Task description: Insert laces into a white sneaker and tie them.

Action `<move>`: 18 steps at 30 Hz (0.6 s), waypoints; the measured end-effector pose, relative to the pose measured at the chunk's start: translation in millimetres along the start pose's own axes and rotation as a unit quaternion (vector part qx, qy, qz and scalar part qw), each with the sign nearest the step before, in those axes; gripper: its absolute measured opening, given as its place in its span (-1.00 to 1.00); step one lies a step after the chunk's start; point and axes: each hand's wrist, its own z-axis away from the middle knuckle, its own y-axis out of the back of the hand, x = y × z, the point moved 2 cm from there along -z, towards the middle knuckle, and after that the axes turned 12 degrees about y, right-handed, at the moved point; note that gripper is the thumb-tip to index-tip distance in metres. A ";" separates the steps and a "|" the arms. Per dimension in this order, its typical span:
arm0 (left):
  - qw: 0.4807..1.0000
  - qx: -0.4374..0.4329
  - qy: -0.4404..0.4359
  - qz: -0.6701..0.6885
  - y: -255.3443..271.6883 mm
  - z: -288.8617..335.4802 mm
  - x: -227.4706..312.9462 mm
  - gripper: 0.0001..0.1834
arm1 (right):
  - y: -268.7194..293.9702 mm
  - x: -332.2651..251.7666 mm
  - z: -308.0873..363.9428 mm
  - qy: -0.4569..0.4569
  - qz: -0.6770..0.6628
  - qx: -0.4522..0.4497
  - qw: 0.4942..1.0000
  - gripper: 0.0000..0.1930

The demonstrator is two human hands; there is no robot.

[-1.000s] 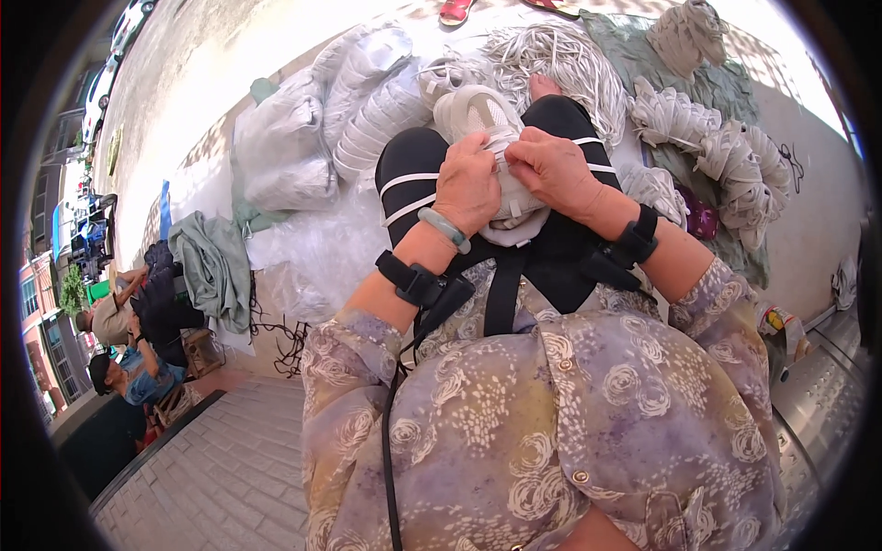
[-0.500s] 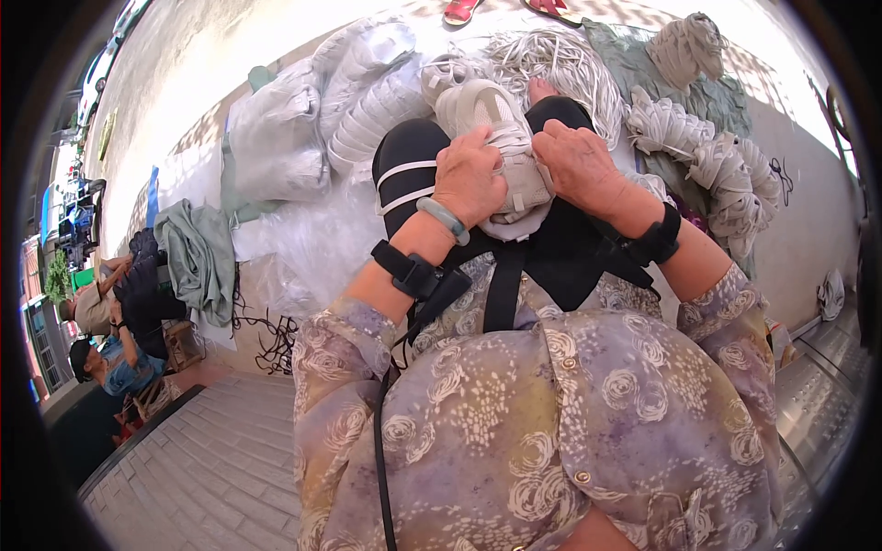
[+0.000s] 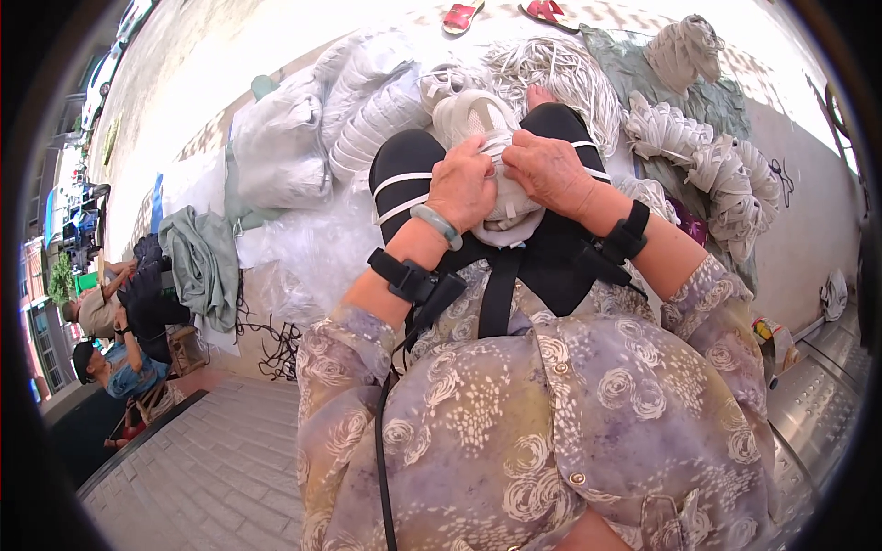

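Observation:
A pale beige-white sneaker (image 3: 473, 115) rests between my knees, with its toe pointing away from me. My left hand (image 3: 462, 184) is closed on the left side of its lacing, thumb and fingertips pinched together. From the right, my right hand (image 3: 553, 174) pinches at the same lacing, its fingers close to those of the left. The bit of shoelace between the fingertips is mostly hidden. Below my hands shows the padded heel collar (image 3: 505, 234). Narrow white bands (image 3: 404, 176) cross my black-covered legs on both sides.
A heap of loose white laces (image 3: 560, 69) lies beyond my knees. Bundled pale shoe parts (image 3: 717, 165) sit at right; plastic-wrapped stacks (image 3: 285, 138) stand at left. Red sandals (image 3: 459, 16) lie at the far edge. Two people sit at far left, near a grey-green cloth (image 3: 197, 262).
My right hand has moved left and my left hand slightly left, so the fingers now nearly meet over the lacing. White bands now show on the right leg.

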 end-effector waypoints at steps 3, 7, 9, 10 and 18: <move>1.000 -0.005 0.011 0.002 -2.0 -1.6 0.6 -0.89 | -7.2 7.7 -2.5 0.014 0.012 -0.018 1.000 -0.89; 0.999 -0.025 0.010 0.020 1.7 -3.5 -2.0 -0.86 | 4.7 8.6 1.3 0.033 0.066 -0.050 0.996 -0.90; 0.998 -0.040 -0.022 0.032 4.9 -1.3 -3.5 -0.83 | 23.7 11.2 15.9 0.019 0.065 -0.043 0.997 -0.91; 0.999 -0.040 -0.020 0.032 6.8 -0.1 -4.8 -0.83 | 34.4 16.7 27.8 0.001 0.058 -0.033 0.998 -0.91; 0.996 0.053 -0.059 -0.032 34.7 4.0 5.5 -0.83 | 61.8 42.7 87.8 -0.086 -0.022 -0.060 0.994 -0.91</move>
